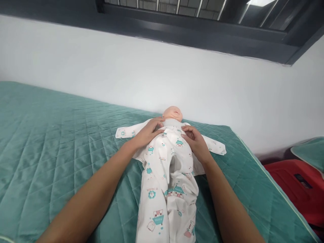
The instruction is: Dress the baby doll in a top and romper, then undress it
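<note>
A baby doll (173, 113) lies on its back on a green quilted bed (63, 135), head toward the wall. It wears a white romper (167, 175) printed with small teal and pink pictures; the sleeves spread out to both sides. My left hand (149, 131) rests on the doll's chest near the collar, fingers curled onto the cloth. My right hand (194, 141) lies on the other side of the chest, its fingers pinching the romper's front edge. The front of the romper gapes open lower down at the belly.
A white wall (162, 74) runs behind the bed under a dark window frame (202, 33). To the right of the bed stands a red object (296, 185), with a green cushion edge (310, 152) above it. The bed's right edge runs diagonally.
</note>
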{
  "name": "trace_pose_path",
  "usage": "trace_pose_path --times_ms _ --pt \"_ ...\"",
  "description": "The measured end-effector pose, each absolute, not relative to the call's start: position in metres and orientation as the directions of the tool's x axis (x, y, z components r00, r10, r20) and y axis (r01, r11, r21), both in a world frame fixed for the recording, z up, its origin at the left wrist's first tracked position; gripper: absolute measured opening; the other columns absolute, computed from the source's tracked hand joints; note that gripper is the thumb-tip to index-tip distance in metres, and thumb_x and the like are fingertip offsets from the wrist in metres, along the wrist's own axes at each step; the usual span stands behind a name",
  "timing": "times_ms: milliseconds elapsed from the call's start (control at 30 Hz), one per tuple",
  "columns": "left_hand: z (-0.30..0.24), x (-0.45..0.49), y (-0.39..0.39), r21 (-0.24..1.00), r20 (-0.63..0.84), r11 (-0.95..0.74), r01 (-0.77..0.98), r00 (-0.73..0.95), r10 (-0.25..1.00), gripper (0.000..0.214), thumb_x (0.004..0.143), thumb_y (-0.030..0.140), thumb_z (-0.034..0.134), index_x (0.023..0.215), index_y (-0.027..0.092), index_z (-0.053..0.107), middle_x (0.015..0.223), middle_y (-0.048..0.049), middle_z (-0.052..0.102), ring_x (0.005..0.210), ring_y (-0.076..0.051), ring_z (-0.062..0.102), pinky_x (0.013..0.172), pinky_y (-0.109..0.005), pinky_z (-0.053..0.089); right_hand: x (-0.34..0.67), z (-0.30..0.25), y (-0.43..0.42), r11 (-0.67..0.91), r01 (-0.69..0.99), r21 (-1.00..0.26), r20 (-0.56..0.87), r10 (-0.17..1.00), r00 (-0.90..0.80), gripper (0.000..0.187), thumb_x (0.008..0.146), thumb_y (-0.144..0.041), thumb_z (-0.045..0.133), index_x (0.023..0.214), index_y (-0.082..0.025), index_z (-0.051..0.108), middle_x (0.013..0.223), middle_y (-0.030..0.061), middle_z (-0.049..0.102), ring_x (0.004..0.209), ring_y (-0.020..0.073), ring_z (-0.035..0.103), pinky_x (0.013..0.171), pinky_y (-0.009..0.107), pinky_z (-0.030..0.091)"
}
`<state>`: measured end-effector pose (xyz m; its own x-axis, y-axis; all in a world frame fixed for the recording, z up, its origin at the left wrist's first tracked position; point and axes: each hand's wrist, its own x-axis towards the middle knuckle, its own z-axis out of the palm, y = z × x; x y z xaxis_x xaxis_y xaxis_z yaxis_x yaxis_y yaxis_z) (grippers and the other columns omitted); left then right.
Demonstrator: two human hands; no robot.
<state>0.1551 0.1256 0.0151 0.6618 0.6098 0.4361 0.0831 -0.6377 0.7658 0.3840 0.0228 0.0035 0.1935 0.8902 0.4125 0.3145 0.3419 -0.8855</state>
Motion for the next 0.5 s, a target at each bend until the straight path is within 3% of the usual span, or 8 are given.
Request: trace_pose_path --times_ms 133,333,500 --pt "0.019 0.153 0.134 0.81 0.367 -0.582 0.075 0.71 0.602 0.016 0.089 0.037 0.056 0.086 0.023 0.053 0.139 -0.0075 0.055 0.135 -0.025 0.045 0.113 -0.039 0.033 0.385 0.004 0.026 0.335 0.331 -0.882 0.402 0.902 0.157 0.028 0.08 -0.042 0.074 0.094 -0.024 0.058 0.122 0.006 0.058 0.12 0.0215 0.055 0.108 0.038 0.041" --pt "0.021 0.156 0.151 0.849 0.282 -0.519 0.101 0.743 0.606 0.023 0.088 0.042 0.056 0.08 0.022 0.047 0.103 -0.0039 0.062 0.104 -0.022 0.056 0.09 -0.032 0.042 0.385 0.014 0.029 0.323 0.553 -0.768 0.391 0.92 0.005 0.027 0.088 -0.046 0.064 0.078 -0.023 0.055 0.112 0.0056 0.056 0.115 0.0221 0.052 0.103 0.037 0.039" --pt "0.016 0.167 0.164 0.872 0.241 -0.458 0.174 0.661 0.71 0.018 0.087 0.035 0.055 0.078 0.021 0.047 0.076 0.0029 0.051 0.069 -0.015 0.045 0.065 -0.026 0.032 0.387 0.018 0.044 0.228 0.635 -0.738 0.358 0.93 0.083 0.03 0.091 -0.048 0.056 0.075 -0.023 0.051 0.094 0.0016 0.058 0.091 0.0194 0.054 0.084 0.033 0.042"
